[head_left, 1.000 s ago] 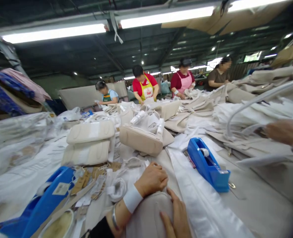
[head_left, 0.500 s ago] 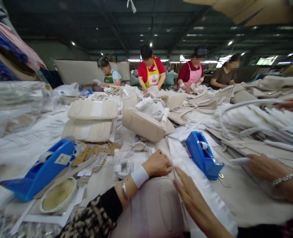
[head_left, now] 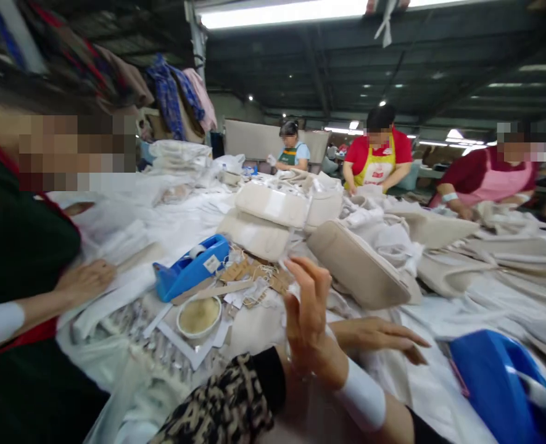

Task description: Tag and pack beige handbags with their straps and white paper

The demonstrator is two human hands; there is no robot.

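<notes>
My two arms cross in front of me. My right hand (head_left: 308,317), with a white wristband (head_left: 363,394), is raised, its fingers bent and a little apart. Nothing shows clearly in it. Beyond it my left hand (head_left: 381,338) reaches rightward from a leopard-print sleeve (head_left: 224,401), fingers stretched out over white and beige material. A dim beige bag (head_left: 314,416) lies beneath my forearms, mostly hidden. Past my hands a beige bag (head_left: 358,265) lies tilted with white wrapping on it. At the lower right stands a blue tape dispenser (head_left: 490,382), cut off by the frame.
Another blue tape dispenser (head_left: 192,265) sits to the left, beside brown tags (head_left: 238,270) and a round shallow dish (head_left: 199,317). Stacked beige bags (head_left: 270,206) lie behind. A co-worker's hand (head_left: 87,280) rests on white material at left. Several people work across the table.
My view has swung left, bringing a co-worker into sight. My right hand has lifted and crossed over my left arm. My left hand has gone from closed to stretched out.
</notes>
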